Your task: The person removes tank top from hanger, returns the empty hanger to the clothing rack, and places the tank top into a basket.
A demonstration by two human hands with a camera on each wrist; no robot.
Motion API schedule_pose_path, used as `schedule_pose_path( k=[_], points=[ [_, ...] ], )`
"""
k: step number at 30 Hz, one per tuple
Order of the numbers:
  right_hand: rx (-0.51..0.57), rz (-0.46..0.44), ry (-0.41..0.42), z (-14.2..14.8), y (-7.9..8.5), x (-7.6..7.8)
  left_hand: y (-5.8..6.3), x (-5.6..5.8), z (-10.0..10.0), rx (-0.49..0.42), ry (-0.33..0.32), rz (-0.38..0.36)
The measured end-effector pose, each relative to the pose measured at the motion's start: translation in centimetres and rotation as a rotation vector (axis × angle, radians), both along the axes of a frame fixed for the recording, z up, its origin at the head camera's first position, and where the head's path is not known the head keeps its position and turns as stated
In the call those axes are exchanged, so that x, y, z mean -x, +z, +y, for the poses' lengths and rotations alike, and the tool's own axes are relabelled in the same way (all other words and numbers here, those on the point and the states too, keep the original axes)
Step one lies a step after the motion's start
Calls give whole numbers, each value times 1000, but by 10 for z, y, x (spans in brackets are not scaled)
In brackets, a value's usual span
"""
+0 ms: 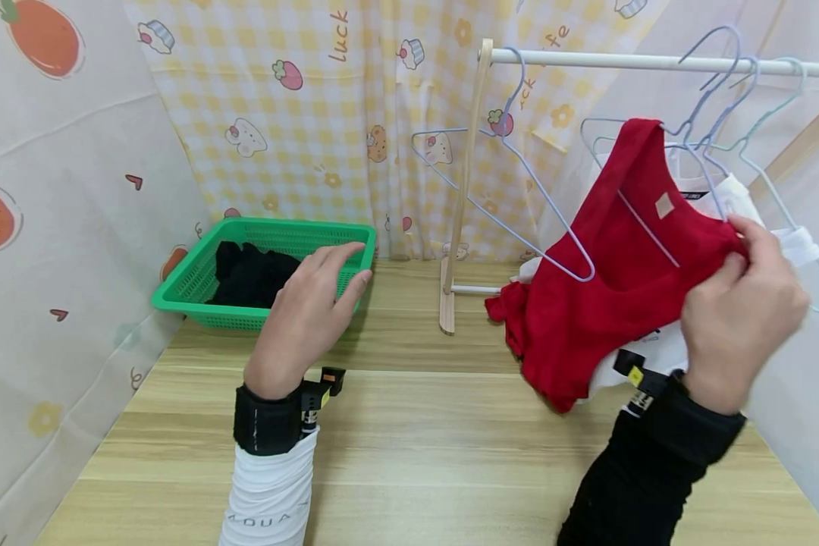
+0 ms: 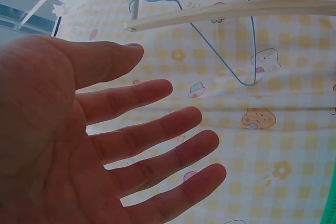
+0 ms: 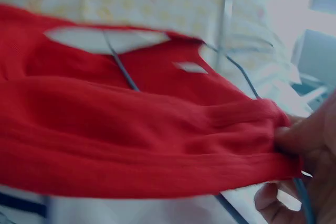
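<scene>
My right hand [image 1: 747, 311] pinches one shoulder of a red sleeveless top [image 1: 600, 303] between thumb and fingers. The top is draped on a blue wire hanger [image 1: 696, 121] at the rail; the hanger's bar shows through the neck opening. In the right wrist view, red fabric [image 3: 131, 124] bunches at the fingertips and the hanger wire runs by them. My left hand [image 1: 307, 318] is held up with fingers extended, in front of the green basket [image 1: 205, 309]. Nothing is in it, as the left wrist view confirms with its palm and spread fingers [image 2: 157, 129].
A clothes rack with a white rail [image 1: 600, 58] and wooden post [image 1: 465, 174] stands on the wooden table [image 1: 409, 462]. A bare blue hanger [image 1: 546, 197] hangs at its left end. White garments [image 1: 655, 353] hang behind the red top. Black cloth [image 1: 252, 277] lies in the basket.
</scene>
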State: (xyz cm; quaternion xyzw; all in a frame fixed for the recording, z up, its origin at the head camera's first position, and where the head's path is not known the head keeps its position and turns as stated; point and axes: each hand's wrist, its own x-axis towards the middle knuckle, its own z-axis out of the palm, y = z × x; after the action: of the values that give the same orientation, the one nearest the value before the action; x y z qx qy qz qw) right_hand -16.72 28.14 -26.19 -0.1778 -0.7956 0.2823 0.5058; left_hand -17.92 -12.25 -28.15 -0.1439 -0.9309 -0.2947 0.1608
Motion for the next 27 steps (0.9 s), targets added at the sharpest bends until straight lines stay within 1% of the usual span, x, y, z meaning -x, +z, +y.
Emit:
schedule_pose_path(
  k=[2, 3, 5, 7, 10, 13, 15, 17, 22, 24, 27],
  points=[
    [2, -60, -36, 1, 3, -13, 0, 0, 0, 1, -3, 1],
    [22, -100, -52, 1, 5, -19, 0, 0, 0, 1, -5, 1],
    [72, -168, -62, 1, 8, -30, 0, 0, 0, 1, -9, 4],
    [104, -227, -55, 4, 9, -39, 0, 0, 0, 1, -12, 7],
    [91, -334, 0, 11, 9, -50, 0, -1, 0, 2, -14, 6],
    [20, -443, 57, 19, 9, -57, 0, 0, 0, 2, -15, 0],
    [-16, -488, 84, 23, 8, -59, 0, 0, 0, 2, -15, -5],
    [-23, -499, 97, 25, 6, -61, -1, 0, 0, 0, -18, -11],
    [-13, -466, 131, 30, 1, -64, -1, 0, 0, -1, -24, -15],
    [-53, -466, 143, 32, 0, -64, -1, 0, 0, -1, -25, -13],
    [-128, -499, 170, 29, 2, -65, -1, -1, 0, -1, -33, -8]
  ],
)
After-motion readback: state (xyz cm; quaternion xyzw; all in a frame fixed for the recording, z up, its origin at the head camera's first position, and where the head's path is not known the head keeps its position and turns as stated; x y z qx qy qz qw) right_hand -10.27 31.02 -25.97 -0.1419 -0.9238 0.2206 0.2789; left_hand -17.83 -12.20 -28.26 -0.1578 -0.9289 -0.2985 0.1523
